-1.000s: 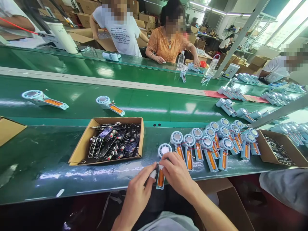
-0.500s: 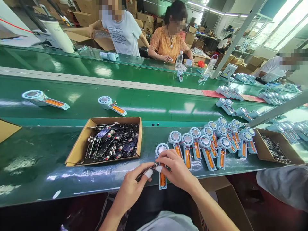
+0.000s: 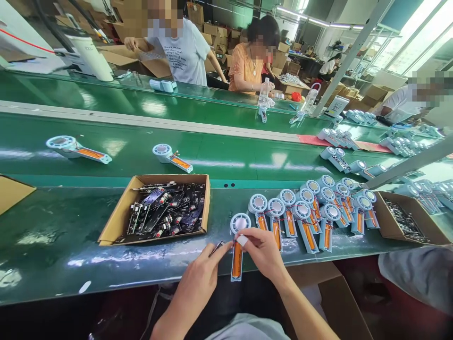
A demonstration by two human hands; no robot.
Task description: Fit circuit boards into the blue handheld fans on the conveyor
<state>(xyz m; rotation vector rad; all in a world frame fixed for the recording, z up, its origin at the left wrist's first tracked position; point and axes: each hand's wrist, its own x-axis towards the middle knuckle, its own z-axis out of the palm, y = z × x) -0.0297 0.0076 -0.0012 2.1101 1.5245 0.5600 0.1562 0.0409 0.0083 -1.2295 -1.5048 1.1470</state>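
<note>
At the table's near edge, the right hand (image 3: 262, 250) pinches a fan half-shell (image 3: 238, 245); the left hand (image 3: 198, 283) grips a thin circuit board (image 3: 215, 248) beside it.

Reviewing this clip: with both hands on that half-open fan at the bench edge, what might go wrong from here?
1. The open light-blue fan shell with orange battery overhangs the green bench's edge; it might slip off.
2. The left hand pinches a thin dark circuit strip by one end, so it might drop or bend.
3. The right hand works beside the crowded row of open fan shells, whose red wires could snag.
</note>
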